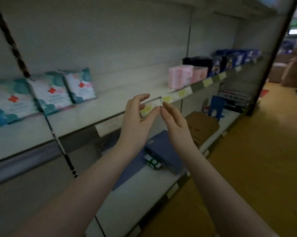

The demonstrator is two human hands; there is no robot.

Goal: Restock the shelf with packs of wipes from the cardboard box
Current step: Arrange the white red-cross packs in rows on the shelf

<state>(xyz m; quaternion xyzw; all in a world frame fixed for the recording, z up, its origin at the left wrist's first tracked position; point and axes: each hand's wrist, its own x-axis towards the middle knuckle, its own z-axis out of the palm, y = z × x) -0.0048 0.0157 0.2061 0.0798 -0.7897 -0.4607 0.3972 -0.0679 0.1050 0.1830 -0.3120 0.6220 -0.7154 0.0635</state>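
Three packs of wipes point(50, 93) with teal and pink patterns and a red mark lean in a row at the left of the middle shelf point(96, 110). At the shelf's front edge my left hand point(137, 124) pinches a clear plastic price-tag holder point(152, 104) between forefinger and thumb. My right hand point(176, 127) reaches in from the right, its fairly straight fingertips touching the holder's right end. A brown cardboard box point(202, 125) lies on the lower shelf to the right of my hands. Neither hand holds a pack.
Pink packs point(180, 77) and dark blue boxes point(229, 59) stand further right on the middle shelf. Blue packs point(163, 149) and a blue bookend point(216, 106) sit on the lower shelf. A thin black pole point(59, 137) leans against the shelving. The aisle floor point(257, 159) runs along the right.
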